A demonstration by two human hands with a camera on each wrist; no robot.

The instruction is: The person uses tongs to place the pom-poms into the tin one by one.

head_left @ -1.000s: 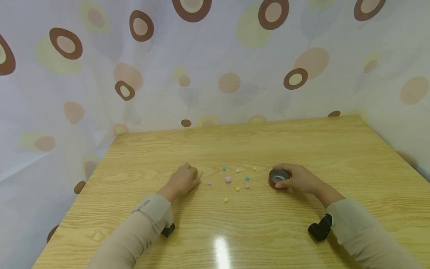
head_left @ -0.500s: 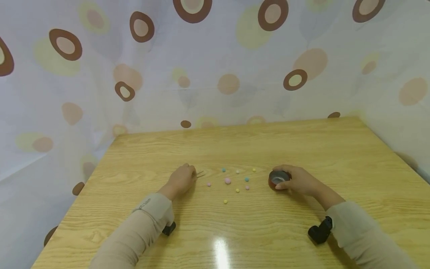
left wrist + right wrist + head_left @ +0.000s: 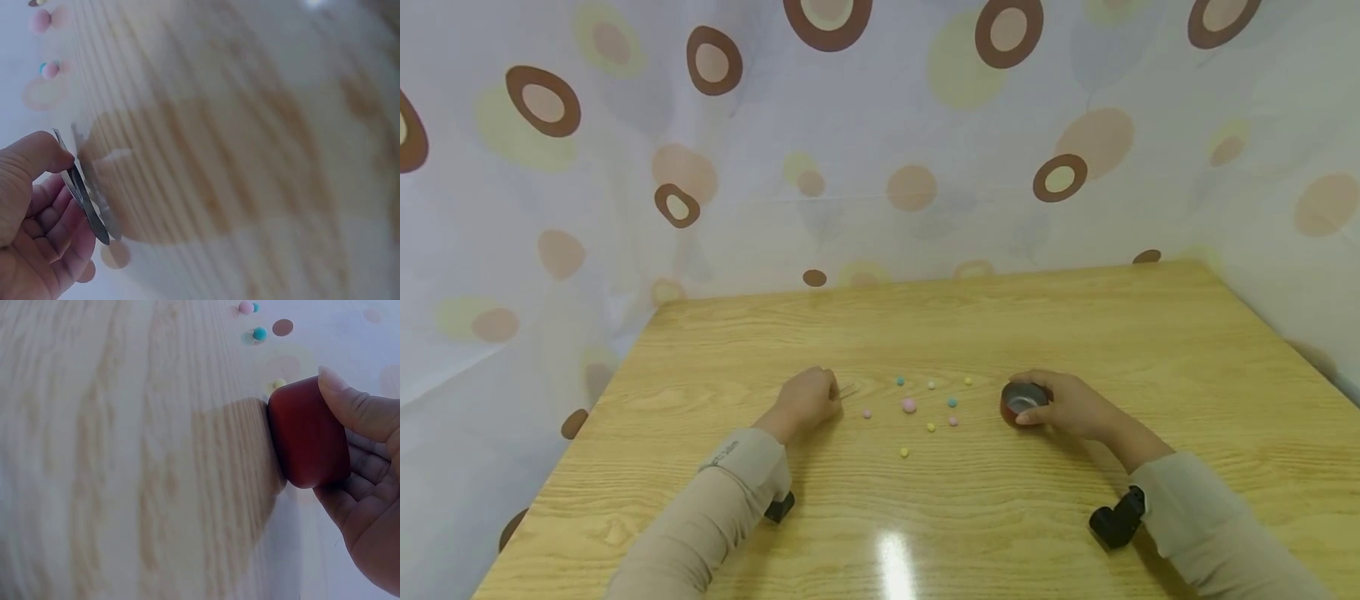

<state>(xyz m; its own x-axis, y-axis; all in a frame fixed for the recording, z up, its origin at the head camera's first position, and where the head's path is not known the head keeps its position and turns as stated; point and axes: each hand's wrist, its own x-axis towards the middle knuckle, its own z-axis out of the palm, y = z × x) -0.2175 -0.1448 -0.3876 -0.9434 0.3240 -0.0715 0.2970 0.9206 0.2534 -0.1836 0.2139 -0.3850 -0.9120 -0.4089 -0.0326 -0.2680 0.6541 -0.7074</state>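
Note:
My left hand (image 3: 805, 402) holds a pair of metal tweezers (image 3: 87, 203) between thumb and fingers, low over the table. In the head view, the tweezers' slim tips (image 3: 848, 390) point right, apart from the balls. My right hand (image 3: 1075, 406) grips a small round bowl (image 3: 309, 434), thumb on one side and fingers on the other. It is dark red outside and metallic grey inside, and stands upright on the table. Between the hands lie several small balls, among them a larger pink ball (image 3: 909, 406), a blue ball (image 3: 952, 402) and a yellow ball (image 3: 904, 452).
The wood-grain table (image 3: 1000, 517) spreads out on all sides of the hands. A patterned curtain (image 3: 865, 125) hangs along its back and sides. Each wrist carries a black camera, such as the one at the right sleeve (image 3: 1117, 518).
The left hand's fingers have drawn in, leaving the tweezers' tips in plainer view. Those tips look closer together than half a second ago. The right hand and bowl have stayed in place.

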